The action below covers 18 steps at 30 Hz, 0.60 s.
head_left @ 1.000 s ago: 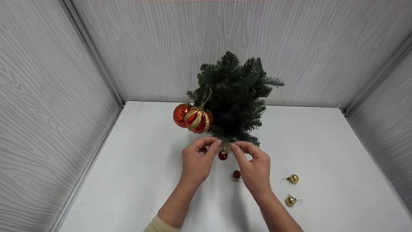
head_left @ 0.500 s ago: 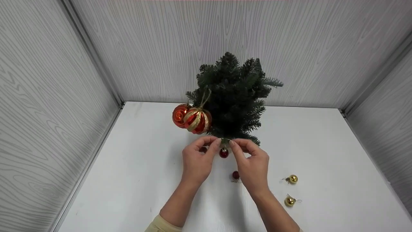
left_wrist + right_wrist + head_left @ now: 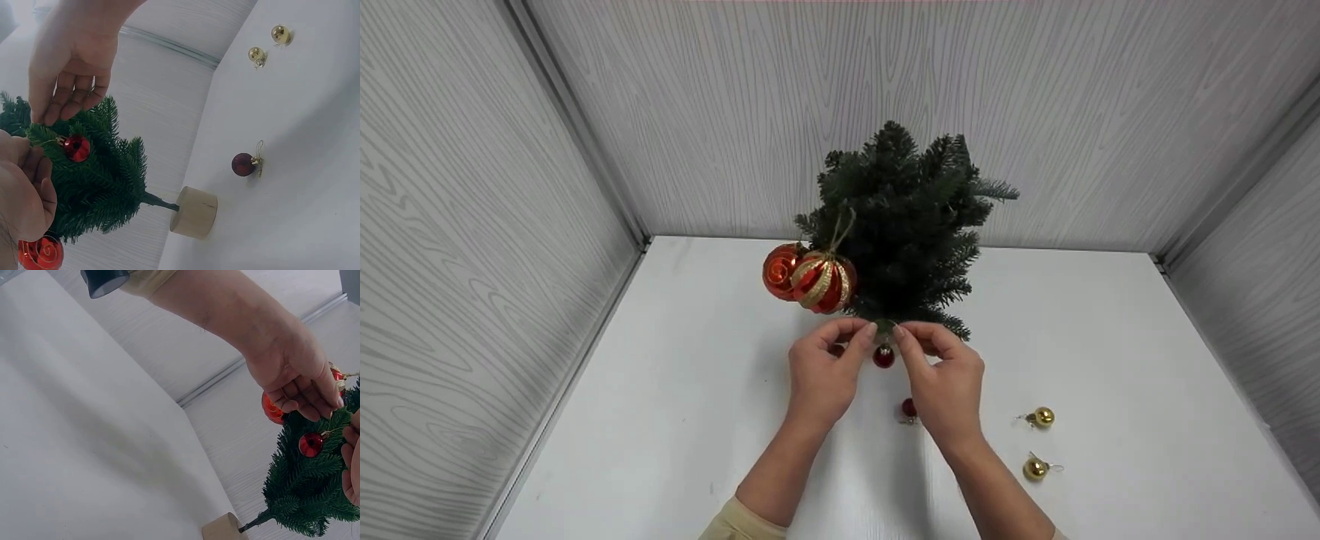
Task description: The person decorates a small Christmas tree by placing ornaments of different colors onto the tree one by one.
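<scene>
A small shiny red bauble (image 3: pixel 883 355) hangs by its thin string loop between both hands, in front of the lower branches of the Christmas tree (image 3: pixel 896 232). The left hand (image 3: pixel 821 379) pinches one side of the loop between thumb and fingertip. On the other side, the right hand (image 3: pixel 952 386) pinches it the same way. Both wrist views show the bauble (image 3: pixel 77 148) against the green needles, with fingertips right at a branch. A bit of another dark red ball (image 3: pixel 837 349) shows through the gap between the left thumb and fingers.
A striped red-gold bauble (image 3: pixel 825 281) and a swirled red one (image 3: pixel 780 271) hang at the tree's left. On the white table (image 3: pixel 675 420) lie a dark red bauble (image 3: pixel 910 407) and two gold ones (image 3: pixel 1042 417). The trunk stands in a wooden base (image 3: pixel 194 212).
Both hands have drawn slightly closer together, and the small red bauble has risen a little towards the tree. The loop, taut between the fingers earlier, now arches upward.
</scene>
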### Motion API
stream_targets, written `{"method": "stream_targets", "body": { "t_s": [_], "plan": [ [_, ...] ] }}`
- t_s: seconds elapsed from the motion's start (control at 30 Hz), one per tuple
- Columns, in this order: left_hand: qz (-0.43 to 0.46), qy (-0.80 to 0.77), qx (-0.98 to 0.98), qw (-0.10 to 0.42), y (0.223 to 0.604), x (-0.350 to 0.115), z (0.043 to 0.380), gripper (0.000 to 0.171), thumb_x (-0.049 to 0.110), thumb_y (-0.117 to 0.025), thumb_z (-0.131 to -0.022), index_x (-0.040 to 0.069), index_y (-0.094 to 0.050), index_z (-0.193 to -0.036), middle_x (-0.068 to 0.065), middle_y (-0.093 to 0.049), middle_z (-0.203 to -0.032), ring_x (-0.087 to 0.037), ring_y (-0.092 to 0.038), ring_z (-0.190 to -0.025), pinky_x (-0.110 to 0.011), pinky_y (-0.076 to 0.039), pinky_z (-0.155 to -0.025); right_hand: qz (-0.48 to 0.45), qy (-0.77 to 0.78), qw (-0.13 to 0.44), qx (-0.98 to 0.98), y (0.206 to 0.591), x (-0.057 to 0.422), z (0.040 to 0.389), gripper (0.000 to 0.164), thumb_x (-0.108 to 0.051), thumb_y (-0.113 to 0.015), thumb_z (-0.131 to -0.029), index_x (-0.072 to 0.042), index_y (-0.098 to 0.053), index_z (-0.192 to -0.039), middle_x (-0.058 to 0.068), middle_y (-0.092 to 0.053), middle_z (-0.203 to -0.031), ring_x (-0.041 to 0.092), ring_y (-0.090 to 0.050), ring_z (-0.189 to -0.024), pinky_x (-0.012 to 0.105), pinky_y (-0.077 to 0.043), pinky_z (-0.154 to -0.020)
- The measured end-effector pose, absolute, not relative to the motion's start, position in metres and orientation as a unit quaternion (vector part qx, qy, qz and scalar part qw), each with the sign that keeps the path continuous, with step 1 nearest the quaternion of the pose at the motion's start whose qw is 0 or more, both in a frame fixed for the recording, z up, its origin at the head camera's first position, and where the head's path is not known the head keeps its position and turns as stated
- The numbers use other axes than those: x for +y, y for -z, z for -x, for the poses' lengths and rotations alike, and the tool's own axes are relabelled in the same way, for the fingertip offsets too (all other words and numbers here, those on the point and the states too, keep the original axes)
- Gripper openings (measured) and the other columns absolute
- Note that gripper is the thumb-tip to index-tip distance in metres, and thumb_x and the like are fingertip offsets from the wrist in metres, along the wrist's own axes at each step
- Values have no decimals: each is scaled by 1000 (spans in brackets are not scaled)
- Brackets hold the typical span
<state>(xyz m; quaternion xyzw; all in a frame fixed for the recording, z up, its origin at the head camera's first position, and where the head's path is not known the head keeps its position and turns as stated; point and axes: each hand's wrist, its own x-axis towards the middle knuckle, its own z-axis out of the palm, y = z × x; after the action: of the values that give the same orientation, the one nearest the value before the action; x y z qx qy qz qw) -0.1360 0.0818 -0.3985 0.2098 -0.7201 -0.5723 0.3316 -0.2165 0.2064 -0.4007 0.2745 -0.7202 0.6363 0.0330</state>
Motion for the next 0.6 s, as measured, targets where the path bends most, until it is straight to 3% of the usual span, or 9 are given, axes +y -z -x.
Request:
{"method": "stream_targets", "body": {
  "t_s": [0.27, 0.6],
  "plan": [
    [-212, 584, -719, 313, 400, 79, 137, 13, 26, -78, -100, 13, -81, -103, 3, -75, -94, -21, -61, -83, -30, -54, -69, -265, -626, 43, -732, 402, 204, 217, 6, -13, -77, -100, -11, -82, -101, -3, -79, -93, 15, -71, -90, 28, -55, -76],
    [-188, 571, -732, 321, 406, 73, 135, 12, 24, -76, -101, 13, -81, -104, 5, -76, -93, -18, -63, -83, -32, -54, -72, -263, -618, 45, -739, 405, 204, 215, 6, -14, -77, -100, -11, -82, -102, -3, -78, -94, 15, -71, -92, 35, -57, -83]
  ]
}}
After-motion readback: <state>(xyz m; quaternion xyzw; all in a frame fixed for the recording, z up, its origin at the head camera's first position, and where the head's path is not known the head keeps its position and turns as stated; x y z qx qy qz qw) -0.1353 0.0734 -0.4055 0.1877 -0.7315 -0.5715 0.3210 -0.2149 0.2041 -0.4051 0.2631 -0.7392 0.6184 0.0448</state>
